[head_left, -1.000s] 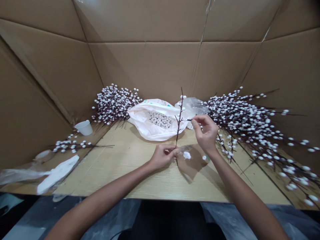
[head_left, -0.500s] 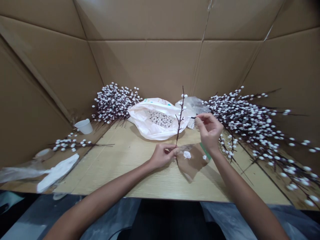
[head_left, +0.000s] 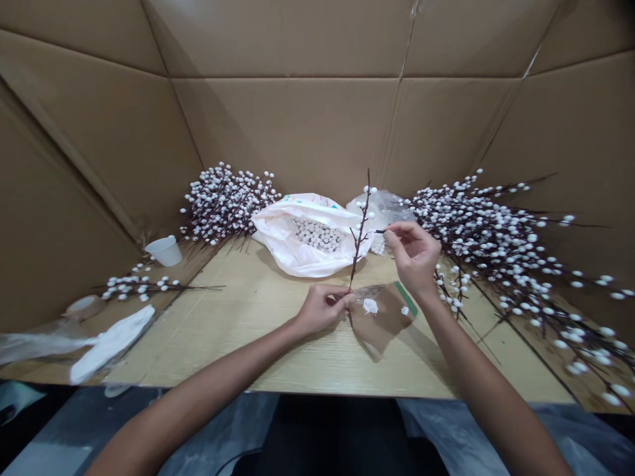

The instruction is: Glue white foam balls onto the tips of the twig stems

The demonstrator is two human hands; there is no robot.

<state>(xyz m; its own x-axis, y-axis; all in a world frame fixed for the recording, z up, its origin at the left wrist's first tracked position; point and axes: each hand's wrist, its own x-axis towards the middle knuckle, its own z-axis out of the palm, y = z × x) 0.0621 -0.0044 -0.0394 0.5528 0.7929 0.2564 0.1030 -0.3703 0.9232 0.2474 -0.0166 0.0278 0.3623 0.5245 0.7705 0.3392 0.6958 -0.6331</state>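
My left hand (head_left: pixel 323 308) is closed round the bottom of a thin dark twig (head_left: pixel 359 233), holding it upright over the wooden table (head_left: pixel 238 330). A few white buds sit near the twig's top. My right hand (head_left: pixel 413 255) is up beside the twig, its fingers pinched on a small dark side tip that points at the twig. Just below my hands lies a clear plastic sheet (head_left: pixel 381 317) with a blob of white paste (head_left: pixel 370 305) on it. Behind the twig, an open white bag (head_left: pixel 310 241) is full of white buds.
Heaps of budded branches lie at the back left (head_left: pixel 223 201) and along the right side (head_left: pixel 496 244). One loose budded branch (head_left: pixel 149 285), a white cup (head_left: pixel 165 251) and white crumpled plastic (head_left: pixel 112 340) are on the left. Cardboard walls (head_left: pixel 297 125) enclose the table.
My right hand has risen a little and drifted right, still pinching the small tip. The twig leans slightly more to the right. My left hand has stayed put.
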